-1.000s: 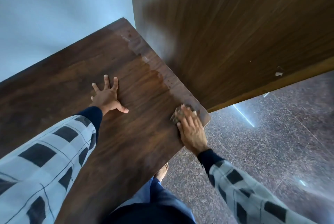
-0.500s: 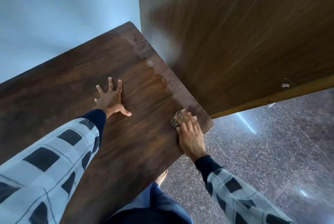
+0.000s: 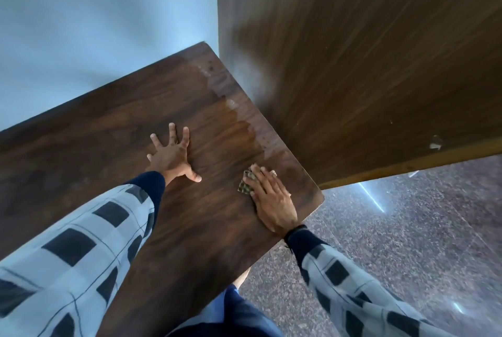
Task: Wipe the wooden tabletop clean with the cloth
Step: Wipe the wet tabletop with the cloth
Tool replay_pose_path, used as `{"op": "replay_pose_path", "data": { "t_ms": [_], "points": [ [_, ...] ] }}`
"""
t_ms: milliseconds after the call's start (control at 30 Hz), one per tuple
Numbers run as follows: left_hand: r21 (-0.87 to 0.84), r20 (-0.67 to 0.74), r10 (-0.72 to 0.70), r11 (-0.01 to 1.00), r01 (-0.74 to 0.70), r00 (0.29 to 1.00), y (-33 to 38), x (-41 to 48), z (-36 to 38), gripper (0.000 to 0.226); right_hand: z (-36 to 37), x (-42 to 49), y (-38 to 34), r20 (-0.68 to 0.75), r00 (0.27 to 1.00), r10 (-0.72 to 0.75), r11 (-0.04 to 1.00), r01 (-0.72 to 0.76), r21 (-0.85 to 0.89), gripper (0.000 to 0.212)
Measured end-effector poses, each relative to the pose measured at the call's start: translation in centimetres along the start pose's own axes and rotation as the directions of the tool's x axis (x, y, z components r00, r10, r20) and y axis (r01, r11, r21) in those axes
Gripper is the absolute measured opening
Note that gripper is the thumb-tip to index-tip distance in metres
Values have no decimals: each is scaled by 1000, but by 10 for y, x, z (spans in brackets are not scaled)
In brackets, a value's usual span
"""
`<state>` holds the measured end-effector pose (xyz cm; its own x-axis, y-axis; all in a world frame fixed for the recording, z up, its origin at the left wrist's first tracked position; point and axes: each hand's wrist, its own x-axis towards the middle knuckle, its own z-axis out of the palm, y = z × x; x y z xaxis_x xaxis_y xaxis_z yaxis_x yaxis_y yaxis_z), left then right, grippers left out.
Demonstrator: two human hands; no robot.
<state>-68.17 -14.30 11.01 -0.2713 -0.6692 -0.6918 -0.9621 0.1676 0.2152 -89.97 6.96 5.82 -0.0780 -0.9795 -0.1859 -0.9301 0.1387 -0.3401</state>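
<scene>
Head view: small brown patterned cloth (image 3: 245, 187) lies on dark wooden tabletop (image 3: 122, 124) nr its right corner, under right hand (image 3: 273, 202), fingers flat & pressing it. Looks mid-wipe; nxt push up to the wet patch (image 3: 240, 124). Left hand (image 3: 171, 156) rests spread, holding nothing. Brown wood panel (image 3: 353, 64) crowds that edge.

Most of the cloth (image 3: 245, 187) hides under the right of the hands (image 3: 273, 202); the tabletop (image 3: 81, 146) is cut off left

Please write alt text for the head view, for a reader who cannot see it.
A person's right hand presses a small patterned cloth onto a dark wooden tabletop near its corner. The left hand rests spread on the wood, beside a wet-looking streak.
</scene>
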Motion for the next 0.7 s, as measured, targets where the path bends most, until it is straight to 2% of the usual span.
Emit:
{"op": "replay_pose_path", "data": {
  "t_ms": [67, 100, 200, 333, 400, 467, 567, 633, 700],
  "points": [
    [2, -6, 3, 1000, -3, 1000, 0, 0, 0, 152, -7, 11, 13, 89, 992, -89, 996, 92, -19, 46],
    [3, -9, 4, 1000, -4, 1000, 0, 0, -1, 152, -13, 23, 20, 88, 993, -78, 996, 81, -38, 47],
    [3, -3, 5, 1000, -5, 1000, 0, 2, -1, 153, -36, 66, 32, -44, 996, 83, 994, -86, -69, 46],
    [6, -9, 10, 1000, -10, 1000, -2, 3, 2, 154, -36, 79, 16, -137, 959, 249, 968, -249, 12, 45],
    [6, -24, 22, 1000, -22, 999, -4, 4, 4, 155, -21, 60, 0, -123, 974, 189, 982, -188, 18, 47],
    [9, -25, 20, 1000, -19, 1000, -4, 5, 3, 154, -10, 41, -3, -32, 998, 59, 998, -58, 28, 47],
    [14, -29, 19, 1000, -19, 999, -3, 5, 2, 154, -20, 55, 21, 40, 997, -63, 998, 64, -20, 47],
    [9, -20, 14, 1000, -14, 1000, -2, 6, 2, 154, -34, 83, 32, -5, 999, -46, 997, 45, -67, 46],
    [6, -18, 13, 1000, -13, 1000, -2, 6, 2, 154, -48, 109, 33, -47, 998, 35, 999, -37, -34, 45]
  ]
}}
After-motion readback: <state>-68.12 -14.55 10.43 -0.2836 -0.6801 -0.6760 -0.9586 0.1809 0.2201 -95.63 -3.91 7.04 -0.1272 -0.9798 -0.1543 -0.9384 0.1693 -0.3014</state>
